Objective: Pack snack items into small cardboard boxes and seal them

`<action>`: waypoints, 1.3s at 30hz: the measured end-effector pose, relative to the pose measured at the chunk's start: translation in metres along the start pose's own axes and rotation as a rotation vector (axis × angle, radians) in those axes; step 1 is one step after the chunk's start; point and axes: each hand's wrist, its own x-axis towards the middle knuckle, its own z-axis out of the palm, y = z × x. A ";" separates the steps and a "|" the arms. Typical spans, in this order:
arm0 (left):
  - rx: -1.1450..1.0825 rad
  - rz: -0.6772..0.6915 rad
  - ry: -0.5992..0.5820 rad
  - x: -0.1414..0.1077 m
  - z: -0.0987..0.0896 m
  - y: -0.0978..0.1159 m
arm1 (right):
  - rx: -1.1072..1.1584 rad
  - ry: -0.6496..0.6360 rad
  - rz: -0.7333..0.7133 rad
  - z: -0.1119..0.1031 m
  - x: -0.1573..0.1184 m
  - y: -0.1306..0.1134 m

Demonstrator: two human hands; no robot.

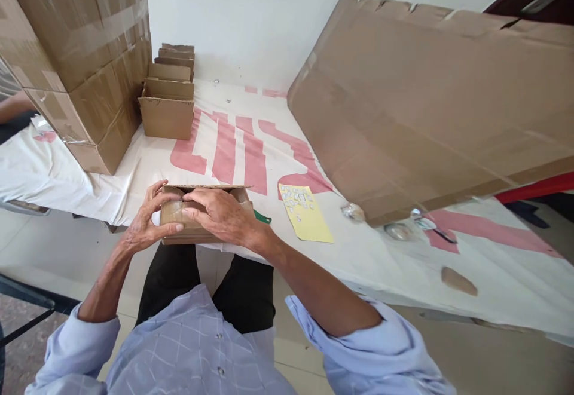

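A small cardboard box [183, 240] sits at the table's near edge, in front of my body. My left hand [150, 219] grips its left end, fingers over the far side and thumb on the near top. Across the top lies my right hand [226, 216], its fingers bent over a flap and pressing at the far edge. The fingertips of both hands nearly meet there. My right hand hides much of the box's right half, and its contents cannot be made out. A green tool handle [262, 217] pokes out just right of the box.
Large taped cartons [76, 42] are stacked at the left. Beside them, open small boxes [168, 117] stand in a row. A yellow sticker sheet [314, 227] lies right of my hands. A big cardboard panel [430, 108] leans at the right, near tape rolls [398, 232]. Another person's arm [15, 107] shows far left.
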 end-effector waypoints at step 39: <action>-0.137 -0.099 0.164 0.000 0.017 -0.005 | -0.295 0.356 -0.585 0.049 0.000 0.033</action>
